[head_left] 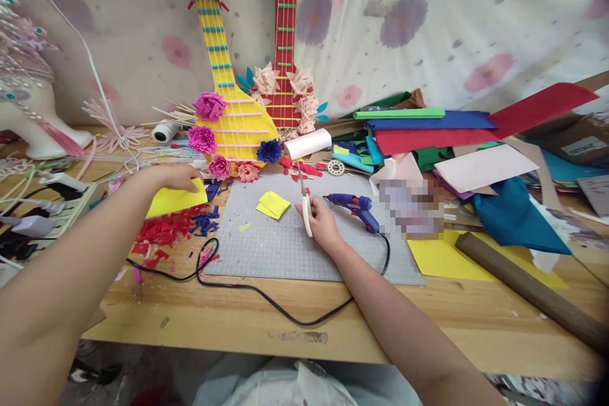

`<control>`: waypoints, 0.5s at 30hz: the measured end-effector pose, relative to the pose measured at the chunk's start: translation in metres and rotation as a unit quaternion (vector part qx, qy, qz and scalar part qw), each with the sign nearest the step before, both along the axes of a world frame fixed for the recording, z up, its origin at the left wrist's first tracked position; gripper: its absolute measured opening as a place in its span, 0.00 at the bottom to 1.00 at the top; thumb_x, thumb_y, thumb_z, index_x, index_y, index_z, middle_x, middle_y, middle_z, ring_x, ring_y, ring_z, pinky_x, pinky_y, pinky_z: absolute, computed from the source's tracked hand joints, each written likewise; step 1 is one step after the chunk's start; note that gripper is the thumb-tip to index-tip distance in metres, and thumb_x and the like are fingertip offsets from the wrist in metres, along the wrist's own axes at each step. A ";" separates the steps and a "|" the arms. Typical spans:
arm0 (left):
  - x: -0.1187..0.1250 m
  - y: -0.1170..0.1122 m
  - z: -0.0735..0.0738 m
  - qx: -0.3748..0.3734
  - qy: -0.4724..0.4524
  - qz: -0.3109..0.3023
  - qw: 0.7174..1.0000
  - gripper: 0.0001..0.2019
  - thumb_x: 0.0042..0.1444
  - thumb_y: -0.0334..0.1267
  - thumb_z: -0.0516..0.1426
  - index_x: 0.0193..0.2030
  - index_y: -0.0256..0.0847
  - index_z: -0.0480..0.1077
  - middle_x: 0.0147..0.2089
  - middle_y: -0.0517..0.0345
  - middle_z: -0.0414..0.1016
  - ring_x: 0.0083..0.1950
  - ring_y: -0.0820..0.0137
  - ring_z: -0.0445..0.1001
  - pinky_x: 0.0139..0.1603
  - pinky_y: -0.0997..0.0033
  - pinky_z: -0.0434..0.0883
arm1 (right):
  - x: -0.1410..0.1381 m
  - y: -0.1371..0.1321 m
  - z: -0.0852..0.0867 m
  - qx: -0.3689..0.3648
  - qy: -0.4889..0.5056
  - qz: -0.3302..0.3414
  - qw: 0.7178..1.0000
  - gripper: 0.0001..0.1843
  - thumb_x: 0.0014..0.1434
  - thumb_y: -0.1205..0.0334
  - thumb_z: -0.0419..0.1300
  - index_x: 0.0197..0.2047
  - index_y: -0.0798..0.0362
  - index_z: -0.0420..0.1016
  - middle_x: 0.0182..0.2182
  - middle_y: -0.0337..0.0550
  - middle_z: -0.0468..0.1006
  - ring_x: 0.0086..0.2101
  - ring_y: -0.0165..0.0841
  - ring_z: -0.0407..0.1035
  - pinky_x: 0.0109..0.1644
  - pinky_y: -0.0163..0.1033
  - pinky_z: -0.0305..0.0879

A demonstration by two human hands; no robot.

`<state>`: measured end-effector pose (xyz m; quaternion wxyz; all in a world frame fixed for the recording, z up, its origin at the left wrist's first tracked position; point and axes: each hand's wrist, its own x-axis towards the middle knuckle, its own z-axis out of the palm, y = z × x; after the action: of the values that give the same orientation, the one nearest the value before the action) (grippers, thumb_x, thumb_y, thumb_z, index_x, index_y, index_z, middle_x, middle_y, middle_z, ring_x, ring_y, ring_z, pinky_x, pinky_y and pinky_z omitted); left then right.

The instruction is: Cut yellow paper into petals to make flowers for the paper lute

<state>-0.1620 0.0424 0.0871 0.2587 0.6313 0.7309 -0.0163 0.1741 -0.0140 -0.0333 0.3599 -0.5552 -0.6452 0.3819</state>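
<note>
At the left, over a heap of red scraps (164,230), my left hand (179,177) is closed on the edge of a sheet of yellow paper (174,201). My right hand (321,223) grips white-handled scissors (307,216) above the grey cutting mat (266,254), their blades pointing away from me. Between the two hands, a small stack of cut yellow pieces (273,204) lies on the mat. A blue glue gun (352,204) rests just right of my right hand.
A black cord (266,300) loops across the mat's front edge. Yellow (242,127) and red (285,89) paper-flowered instruments lean on the back curtain. Coloured sheets (428,139) and a brown roll (528,288) crowd the right; a power strip (71,203) sits left.
</note>
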 end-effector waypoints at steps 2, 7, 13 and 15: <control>0.003 0.004 -0.005 0.013 0.090 -0.026 0.996 0.11 0.37 0.20 0.62 0.29 0.34 0.74 0.22 0.64 0.71 0.27 0.75 0.61 0.35 0.82 0.57 | -0.001 -0.002 0.002 0.007 -0.003 -0.008 1.000 0.15 0.53 0.46 0.54 0.31 0.51 0.62 0.23 0.35 0.65 0.24 0.29 0.57 0.28 0.34 0.50; 0.022 -0.004 -0.007 0.076 0.222 -0.077 0.969 0.18 0.46 0.23 0.56 0.45 0.35 0.72 0.42 0.48 0.75 0.40 0.64 0.69 0.45 0.65 0.63 | -0.002 -0.003 0.003 0.025 0.009 -0.024 0.999 0.15 0.53 0.47 0.53 0.30 0.51 0.63 0.22 0.35 0.66 0.23 0.28 0.57 0.28 0.34 0.50; 0.096 -0.028 -0.034 0.323 0.053 -0.050 0.943 0.10 0.54 0.34 0.51 0.40 0.39 0.72 0.44 0.49 0.72 0.44 0.63 0.71 0.46 0.66 0.66 | -0.003 -0.002 0.001 0.028 0.005 -0.028 0.999 0.15 0.53 0.47 0.54 0.29 0.50 0.60 0.20 0.33 0.63 0.22 0.28 0.56 0.27 0.34 0.49; 0.122 -0.034 -0.058 0.348 -0.040 -0.025 0.936 0.11 0.54 0.36 0.51 0.42 0.38 0.70 0.44 0.49 0.72 0.44 0.64 0.71 0.46 0.66 0.66 | -0.003 -0.002 0.000 0.029 0.006 -0.032 0.999 0.15 0.53 0.47 0.54 0.28 0.50 0.59 0.20 0.33 0.62 0.22 0.28 0.55 0.28 0.34 0.49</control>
<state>-0.0399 0.0084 0.0287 0.0511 0.6998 0.6641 0.2583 0.1715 -0.0161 -0.0336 0.3921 -0.5621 -0.6360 0.3546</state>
